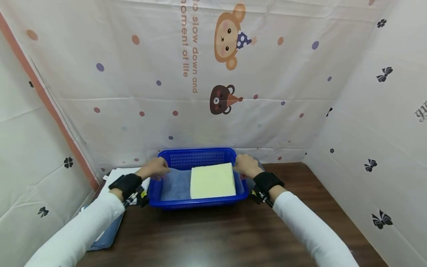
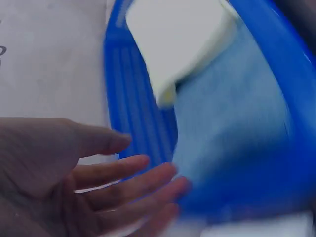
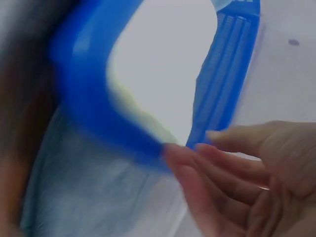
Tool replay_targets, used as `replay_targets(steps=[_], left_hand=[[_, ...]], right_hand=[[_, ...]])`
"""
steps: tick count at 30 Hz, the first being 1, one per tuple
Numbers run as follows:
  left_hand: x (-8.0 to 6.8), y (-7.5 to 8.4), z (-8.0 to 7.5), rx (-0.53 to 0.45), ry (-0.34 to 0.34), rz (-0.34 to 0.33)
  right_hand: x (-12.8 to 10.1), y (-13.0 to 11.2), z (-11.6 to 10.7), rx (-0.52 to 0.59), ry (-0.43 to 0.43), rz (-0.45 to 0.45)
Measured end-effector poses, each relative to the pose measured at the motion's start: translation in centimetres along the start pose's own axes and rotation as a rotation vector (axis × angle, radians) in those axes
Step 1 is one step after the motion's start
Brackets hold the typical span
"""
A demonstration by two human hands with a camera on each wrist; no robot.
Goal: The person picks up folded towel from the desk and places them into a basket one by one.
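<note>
A blue plastic basket (image 1: 197,152) holds a folded pale yellow towel (image 1: 213,181) on its right side and a blue-grey towel (image 1: 176,185) on its left. My left hand (image 1: 156,167) hovers at the basket's left end; in the left wrist view its fingers (image 2: 133,190) are spread and loosely bent, holding nothing. At the right end is my right hand (image 1: 247,165). The right wrist view shows its fingertips (image 3: 175,153) at the basket's rim, with the thumb apart from them; whether they touch the rim I cannot tell.
White cloth (image 1: 117,173) lies left of the basket, with a blue folded cloth (image 1: 108,235) nearer the front. Another blue-grey cloth (image 3: 94,182) lies outside the basket's right end. The brown wooden table (image 1: 207,237) meets a printed fabric wall (image 1: 193,122) behind the basket.
</note>
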State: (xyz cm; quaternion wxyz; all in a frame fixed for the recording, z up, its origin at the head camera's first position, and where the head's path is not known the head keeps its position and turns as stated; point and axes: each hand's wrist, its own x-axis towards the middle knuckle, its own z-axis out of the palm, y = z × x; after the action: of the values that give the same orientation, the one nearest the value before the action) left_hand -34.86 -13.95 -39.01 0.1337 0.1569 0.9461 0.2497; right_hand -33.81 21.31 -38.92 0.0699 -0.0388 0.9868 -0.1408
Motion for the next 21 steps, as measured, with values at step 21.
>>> replay_targets(steps=[21], left_hand=[[-1.9,-4.2,7.8,-0.211,0.508,-0.132]], right_hand=[[-2.7,3.6,8.4,0.447,0.329,-0.009]])
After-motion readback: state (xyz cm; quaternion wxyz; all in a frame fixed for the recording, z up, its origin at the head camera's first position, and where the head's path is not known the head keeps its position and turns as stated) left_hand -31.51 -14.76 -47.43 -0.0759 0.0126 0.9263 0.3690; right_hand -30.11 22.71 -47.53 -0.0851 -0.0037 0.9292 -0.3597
